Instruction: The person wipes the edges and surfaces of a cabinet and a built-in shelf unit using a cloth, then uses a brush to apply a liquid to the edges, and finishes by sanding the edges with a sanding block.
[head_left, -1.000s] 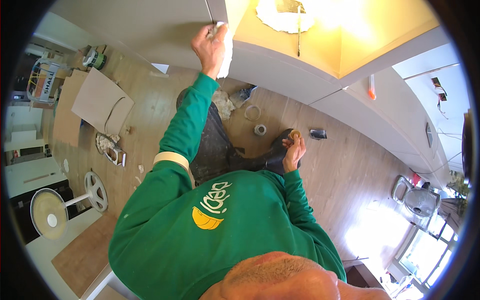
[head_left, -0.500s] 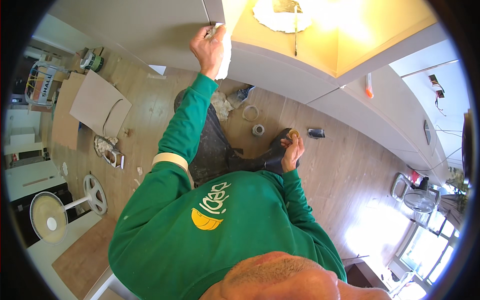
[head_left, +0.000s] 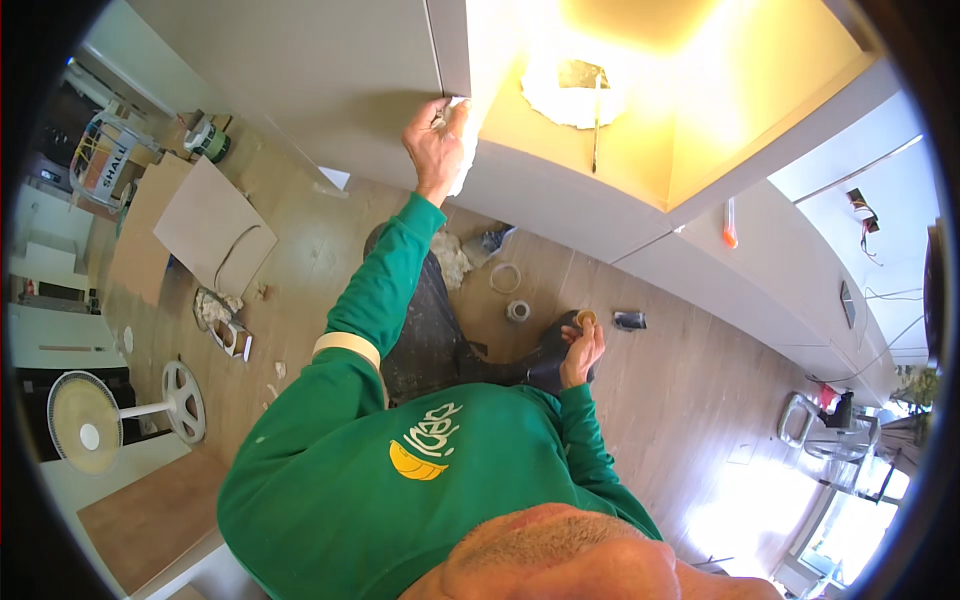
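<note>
My left hand [head_left: 437, 152] is raised to the edge of the cabinet [head_left: 560, 180], its fingers closed on a crumpled white cloth or paper wipe [head_left: 464, 160]. The wipe lies against the corner beside the lit niche [head_left: 640, 150]. Lower down, near my knee, my right hand [head_left: 581, 354] grips a small, round, tan disc-like piece [head_left: 585, 318] between the fingertips; its exact kind is unclear. Below the cabinet, a small round pot [head_left: 517, 311] and a pale ring [head_left: 505, 278] rest on the floor. A dark small block-like object [head_left: 629, 320] sits right of my right hand.
A slim brush-like tool [head_left: 597, 125] stands in the niche by a ragged hole. An orange-tipped tool [head_left: 730, 225] is on the cabinet front. Leftward are cardboard sheets [head_left: 215, 225], debris [head_left: 222, 320] and a standing fan [head_left: 88, 425]. A clear-seated chair [head_left: 840, 440] stands right.
The whole view has shifted, so the cabinet and floor things appear lower. Both hands keep their holds, the left still at the cabinet edge.
</note>
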